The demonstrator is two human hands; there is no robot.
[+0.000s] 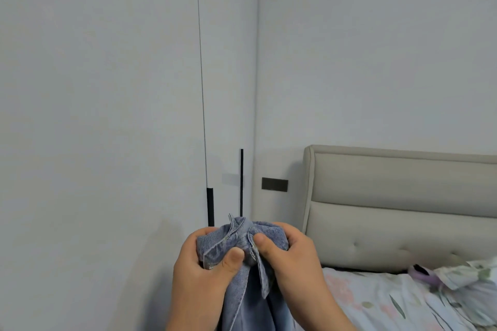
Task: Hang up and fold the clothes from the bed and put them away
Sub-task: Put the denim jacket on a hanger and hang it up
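Blue denim garment [247, 263] bunched, hanging (seams showing); left hand [201, 271], right hand [290, 258] both gripping it.

No text, label or number can be read anywhere.

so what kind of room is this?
Most likely a bedroom: a padded headboard, floral bedding below it, and tall pale panels with black handles, probably wardrobe doors. The left hand and right hand grip a denim garment.
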